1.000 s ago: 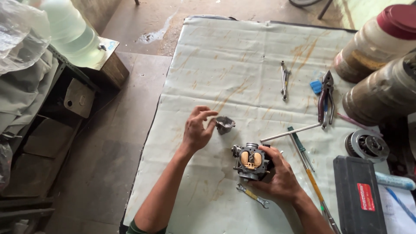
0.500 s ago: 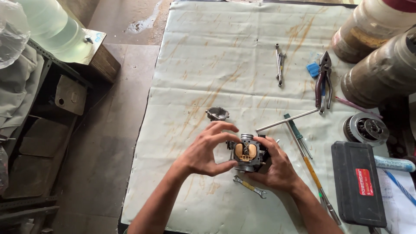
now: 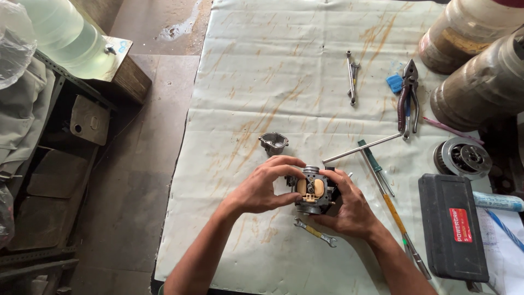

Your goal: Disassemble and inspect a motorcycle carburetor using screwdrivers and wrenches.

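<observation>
While closing in from both sides, holds a small carburettor just above the cloth-covered counter, close to the front edge and about midway along it. Wraps the left hand over the part's left side, fingers curled narrow onto the top, thumb tucked beneath. Cups the right hand behind and under the right side, shut firmly on the body. Turns the tan float upward, in plain sight between the two hands.

Leaves a detached metal bowl just beyond the left hand, toward the counter's middle, not touching anything. Keeps a small spanner flat on the cloth just below the hands, a T-handle wrench and a screwdriver crossed to the right, pliers further toward the far right corner, and a dark case along the right edge.

Looks like the stage of checking or working the exposed float, with the bowl already off. Calls next for a steady right-hand hold and a fine left fingertip pinch; cannot tell which small piece those fingertips touch.
</observation>
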